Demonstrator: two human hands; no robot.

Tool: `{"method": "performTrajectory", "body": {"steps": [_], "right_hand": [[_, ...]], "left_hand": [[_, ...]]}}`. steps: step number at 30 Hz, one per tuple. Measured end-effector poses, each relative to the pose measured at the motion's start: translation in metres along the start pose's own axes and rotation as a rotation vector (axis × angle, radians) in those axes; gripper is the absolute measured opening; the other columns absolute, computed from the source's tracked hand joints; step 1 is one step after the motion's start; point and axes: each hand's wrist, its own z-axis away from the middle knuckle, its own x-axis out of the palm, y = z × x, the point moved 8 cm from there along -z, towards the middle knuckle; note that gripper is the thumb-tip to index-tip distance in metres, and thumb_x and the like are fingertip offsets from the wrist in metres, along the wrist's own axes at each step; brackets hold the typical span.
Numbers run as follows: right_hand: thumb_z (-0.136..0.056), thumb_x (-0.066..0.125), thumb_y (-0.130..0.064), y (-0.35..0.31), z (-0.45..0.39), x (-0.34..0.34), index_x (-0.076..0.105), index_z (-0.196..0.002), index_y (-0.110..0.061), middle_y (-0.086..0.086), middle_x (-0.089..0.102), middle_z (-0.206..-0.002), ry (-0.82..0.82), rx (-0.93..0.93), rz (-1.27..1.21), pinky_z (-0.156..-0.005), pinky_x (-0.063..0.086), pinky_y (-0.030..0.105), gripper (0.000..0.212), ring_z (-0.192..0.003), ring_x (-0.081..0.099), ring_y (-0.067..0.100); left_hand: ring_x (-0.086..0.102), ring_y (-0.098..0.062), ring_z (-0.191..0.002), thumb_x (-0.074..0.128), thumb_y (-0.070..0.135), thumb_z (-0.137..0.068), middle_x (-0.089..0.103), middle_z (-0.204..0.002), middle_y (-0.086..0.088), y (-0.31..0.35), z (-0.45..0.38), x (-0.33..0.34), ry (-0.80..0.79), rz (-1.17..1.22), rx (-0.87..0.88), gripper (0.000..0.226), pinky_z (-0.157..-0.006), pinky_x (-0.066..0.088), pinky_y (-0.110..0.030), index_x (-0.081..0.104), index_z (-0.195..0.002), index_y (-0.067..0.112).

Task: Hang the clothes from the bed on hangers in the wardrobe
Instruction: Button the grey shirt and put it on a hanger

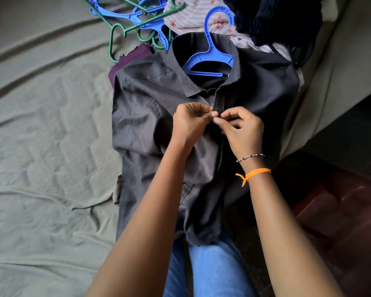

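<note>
I see the dark grey collared shirt lying flat on the grey-sheeted bed, a blue plastic hanger inside its collar. My left hand and right hand both pinch the shirt's front placket, fingertips meeting.

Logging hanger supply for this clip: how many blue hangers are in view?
3, possibly more. One blue hanger sits inside the dark shirt collar. At least two blue hangers lie tangled with green hangers at the top; overlaps may hide others.
</note>
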Motion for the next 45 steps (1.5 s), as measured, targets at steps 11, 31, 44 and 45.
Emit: {"method": "performTrajectory", "body": {"steps": [11,31,44,45], "right_hand": [[-0.084,0.063,-0.007,-0.007,-0.003,0.003,0.064,-0.075,-0.01,-0.001,0.06,-0.063,-0.052,-0.061,0.106,-0.062,0.056,0.04,0.01,-0.055,0.061,0.014],[-0.083,0.065,-0.008,0.003,-0.053,-0.013,0.056,-0.069,-0.01,-0.001,0.054,-0.06,0.12,0.212,-0.137,-0.054,0.048,0.022,0.017,-0.046,0.05,0.002],[-0.079,0.07,-0.009,-0.015,-0.068,-0.016,0.058,-0.07,-0.016,-0.006,0.054,-0.058,0.068,0.046,-0.095,-0.056,0.048,0.023,0.016,-0.05,0.051,0.005],[-0.079,0.07,-0.007,-0.017,-0.067,-0.013,0.057,-0.07,-0.018,-0.005,0.055,-0.059,0.046,0.041,-0.104,-0.055,0.048,0.022,0.019,-0.05,0.051,0.004]], "left_hand": [[0.065,-0.008,-0.067,0.07,0.001,-0.08,0.069,-0.065,0.006,-0.004,0.005,0.0,0.017,0.016,0.068,0.024,-0.077,0.054,-0.027,0.065,-0.072,0.023],[0.041,-0.03,-0.112,0.052,0.011,-0.082,0.049,-0.129,-0.001,0.055,-0.022,0.017,0.257,-1.098,0.479,0.044,-0.082,0.028,-0.035,0.057,-0.124,0.023],[0.038,-0.023,-0.115,0.051,0.031,-0.091,0.063,-0.106,0.011,0.065,-0.045,0.004,0.154,-0.725,0.268,0.018,-0.082,0.021,-0.031,0.063,-0.105,0.028],[0.043,-0.024,-0.114,0.054,0.033,-0.089,0.064,-0.1,0.012,0.067,-0.045,0.002,0.122,-0.673,0.27,0.016,-0.086,0.025,-0.03,0.064,-0.1,0.029]]}}
